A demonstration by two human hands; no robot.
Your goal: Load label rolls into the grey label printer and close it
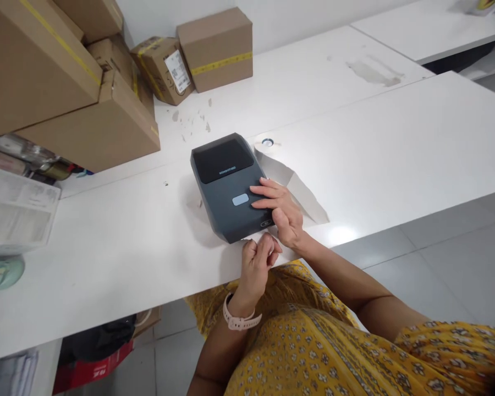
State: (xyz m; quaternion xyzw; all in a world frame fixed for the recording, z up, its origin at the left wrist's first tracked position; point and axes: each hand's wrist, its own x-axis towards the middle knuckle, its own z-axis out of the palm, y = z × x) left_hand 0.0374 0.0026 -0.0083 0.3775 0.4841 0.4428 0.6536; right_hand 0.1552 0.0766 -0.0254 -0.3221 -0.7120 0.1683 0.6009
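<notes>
A dark grey label printer (220, 209) with a black window and a light blue button stands on the white table. My right hand (282, 209) rests on its right near corner, fingers spread over the top. At the printer's near edge, my left hand (256, 261), with a pink watch on the wrist, is closed in a pinch; a small white bit shows beside its fingers, too hidden to name. A pale paper strip (303, 195) lies to the right of the printer. Near its far end is a small round sticker (267, 142).
Cardboard boxes (124, 124) are stacked at the back left, with a taped box (226, 63) and a smaller labelled box (171, 82) by the wall. A white carton (16, 212) and a green object (4, 273) stand at the left edge.
</notes>
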